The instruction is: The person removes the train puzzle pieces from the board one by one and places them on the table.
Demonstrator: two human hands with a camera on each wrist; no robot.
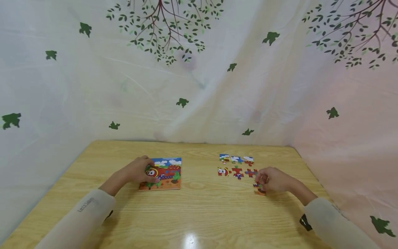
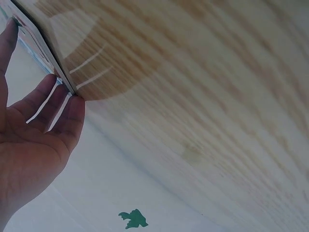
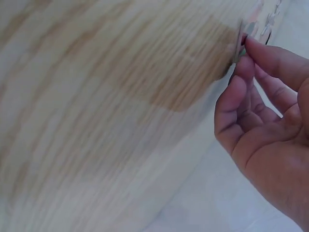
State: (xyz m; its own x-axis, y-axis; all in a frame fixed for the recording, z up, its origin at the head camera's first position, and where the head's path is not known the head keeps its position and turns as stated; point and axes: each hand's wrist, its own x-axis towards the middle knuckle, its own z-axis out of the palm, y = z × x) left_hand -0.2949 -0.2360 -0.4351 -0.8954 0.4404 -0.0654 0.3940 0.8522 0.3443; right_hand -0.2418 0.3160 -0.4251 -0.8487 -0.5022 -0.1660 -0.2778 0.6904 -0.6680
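Observation:
My left hand [image 1: 139, 170] is at the left side of a square picture puzzle board [image 1: 169, 178] showing a red cartoon train. Its thumb lies over the picture, and in the left wrist view the fingertips [image 2: 76, 104] meet the edge of the board. On the right, my right hand [image 1: 273, 179] pinches a puzzle piece [image 1: 259, 190] between thumb and fingers at the near end of the loose pieces. From the right wrist view that puzzle piece [image 3: 238, 42] shows edge-on, close over the table.
Two rows of loose puzzle pieces lie right of centre: sky pieces [image 1: 236, 159] at the back, red train pieces [image 1: 237, 172] in front. The wooden table [image 1: 192, 211] ends at a pale cloth [image 1: 199, 117] printed with leaves and branches.

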